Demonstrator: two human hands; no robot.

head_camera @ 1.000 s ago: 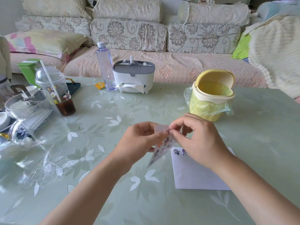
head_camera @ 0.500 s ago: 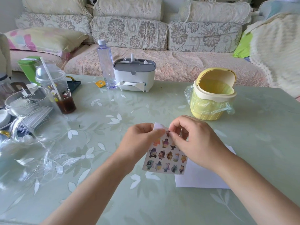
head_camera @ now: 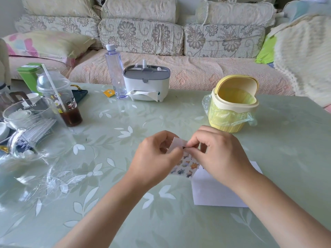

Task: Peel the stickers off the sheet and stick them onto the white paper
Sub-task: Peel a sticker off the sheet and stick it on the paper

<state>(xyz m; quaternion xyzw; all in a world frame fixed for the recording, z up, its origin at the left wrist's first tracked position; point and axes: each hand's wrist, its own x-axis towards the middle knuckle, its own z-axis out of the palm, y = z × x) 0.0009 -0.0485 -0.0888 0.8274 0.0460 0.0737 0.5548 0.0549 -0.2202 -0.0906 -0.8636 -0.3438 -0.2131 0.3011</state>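
The sticker sheet [head_camera: 186, 165] is being held just above the table [head_camera: 125, 221], between the table's middle and its near edge, by both hands. Its upper part is being gripped by the left hand [head_camera: 157, 158], thumb and curled fingers closed on it, and the top corner is being bent over so that the white back is showing. At that bent edge a small dark sticker [head_camera: 184, 147] is being pinched between the thumb and forefinger of the right hand [head_camera: 220, 156]. Whether it is already being lifted free is too small to tell.

The white paper [head_camera: 215, 192] is lying flat toward the near right of the table, partly hidden beneath the right wrist. The part being shown is blank, and whether any stickers are on the hidden part cannot be told. The task is therefore being judged as at an early or middle peel, with most of the sheet yet to be emptied.

By count, one sheet and one paper are being worked by two hands. Several rows of little figures are showing on the sheet, but an exact number is being prevented by the hands in front. One yellow bin [head_camera: 232, 104] is standing toward the far right edge, and one tissue box [head_camera: 146, 85] and one bottle [head_camera: 115, 70] at the far edge.
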